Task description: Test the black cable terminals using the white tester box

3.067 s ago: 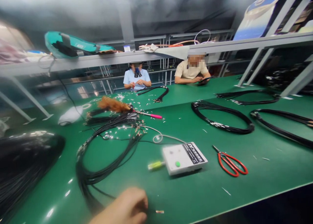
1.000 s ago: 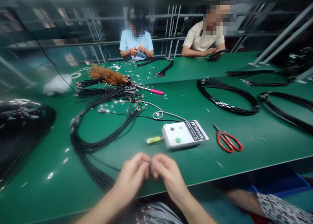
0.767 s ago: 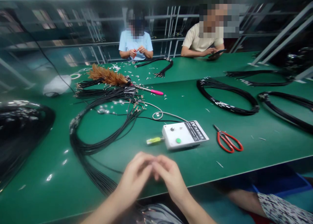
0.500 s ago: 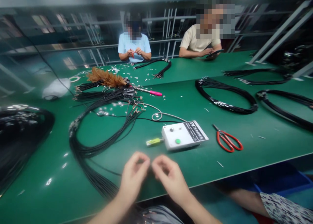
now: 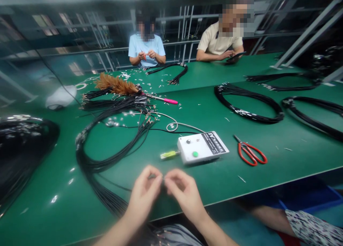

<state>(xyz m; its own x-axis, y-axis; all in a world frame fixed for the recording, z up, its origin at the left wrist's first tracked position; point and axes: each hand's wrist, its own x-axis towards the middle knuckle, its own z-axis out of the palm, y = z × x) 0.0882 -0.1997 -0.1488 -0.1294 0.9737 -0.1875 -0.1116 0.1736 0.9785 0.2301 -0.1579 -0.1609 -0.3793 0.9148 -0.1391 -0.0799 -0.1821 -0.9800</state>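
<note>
My left hand [image 5: 146,190] is closed in a pinch over the near edge of the table. One thin black cable [image 5: 116,184] leaves the bundle and runs behind that hand, its end hidden by the fingers. My right hand [image 5: 183,192] is also pinched, its fingertips almost touching the left ones; a tiny pale bit shows between them, too small to name. Left of my hands lies a looped bundle of black cables [image 5: 88,163] with bare copper ends. Just beyond them sits a white control box [image 5: 198,149] with a green button and a yellow-green tip.
Red-handled scissors [image 5: 252,153] lie on the green table [image 5: 214,187] to the right. Coiled black cables [image 5: 249,115] rest further back, more at far left. A brown duster [image 5: 116,85] with pink handle lies on cables. Two people sit opposite; a patterned sleeve [image 5: 311,222] shows at right.
My two hands have come slightly closer together, fingertips nearly meeting. The view has shifted a little; the things on the table stay where they were.
</note>
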